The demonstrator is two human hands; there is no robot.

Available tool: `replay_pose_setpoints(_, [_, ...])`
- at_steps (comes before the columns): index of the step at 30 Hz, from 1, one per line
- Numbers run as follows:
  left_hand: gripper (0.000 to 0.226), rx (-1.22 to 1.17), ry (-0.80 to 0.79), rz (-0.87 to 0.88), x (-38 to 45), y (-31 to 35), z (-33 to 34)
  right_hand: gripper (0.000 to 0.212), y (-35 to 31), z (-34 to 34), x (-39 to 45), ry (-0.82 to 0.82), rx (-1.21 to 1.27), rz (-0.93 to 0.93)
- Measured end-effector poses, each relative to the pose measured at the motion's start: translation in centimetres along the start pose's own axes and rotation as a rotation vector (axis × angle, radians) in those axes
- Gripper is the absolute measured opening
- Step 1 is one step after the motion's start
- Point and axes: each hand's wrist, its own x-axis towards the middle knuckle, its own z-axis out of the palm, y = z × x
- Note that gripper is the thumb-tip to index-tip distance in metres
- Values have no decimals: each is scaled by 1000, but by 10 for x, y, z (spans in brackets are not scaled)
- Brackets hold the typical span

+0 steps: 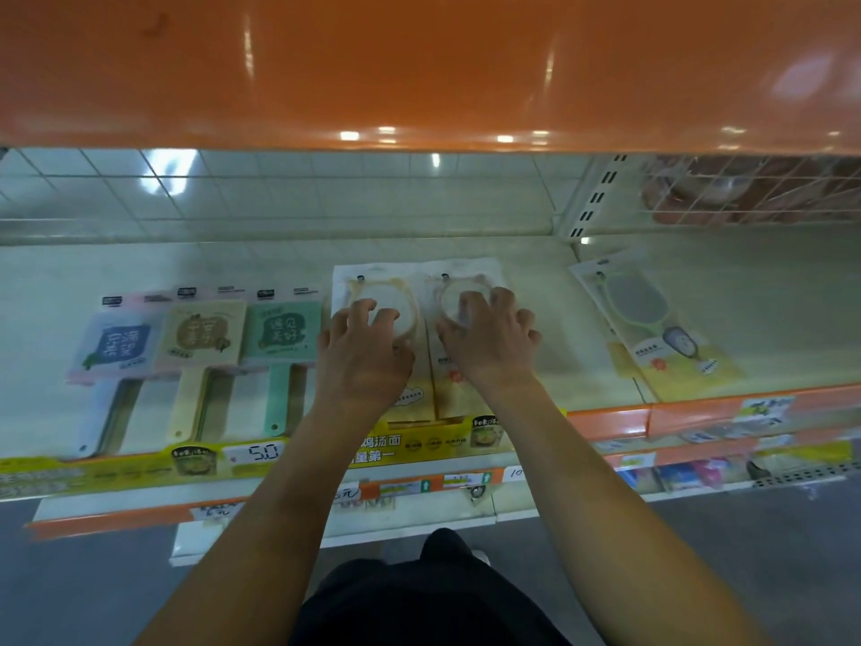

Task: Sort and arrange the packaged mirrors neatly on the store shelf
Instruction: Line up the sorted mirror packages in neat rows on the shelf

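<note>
Two packaged round mirrors lie side by side at the middle of the white shelf (536, 291). My left hand (363, 352) rests with spread fingers on the left round-mirror pack (354, 284). On the right round-mirror pack (470, 275) lies my right hand (489, 338), fingers also spread and pressing down. To the left, three square hand-mirror packs lie in a row: blue (119, 342), beige (200, 335) and green (282, 333). A green oval mirror pack (647, 319) lies skewed on the shelf section to the right.
An orange shelf (419, 67) overhangs close above. A wire grid backs the shelf, with a slotted upright post (591, 202) between sections. Yellow and orange price strips (261, 454) line the front edge. Lower shelves with small goods (689, 473) sit below.
</note>
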Motion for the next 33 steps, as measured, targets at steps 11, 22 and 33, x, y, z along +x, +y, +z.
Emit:
replay_pose_setpoints(11, [40,-16,-1,-4,-5,3,4,53,6,-6,-5,-47,24,33])
replay_pose_setpoints(22, [38,-4,2,1,-6,3,6,54,9,2,-8,-20,41,-5])
replay_pose_setpoints(33, [43,-30,17,147,3,28,19,56,39,-14,-22,69,183,-13])
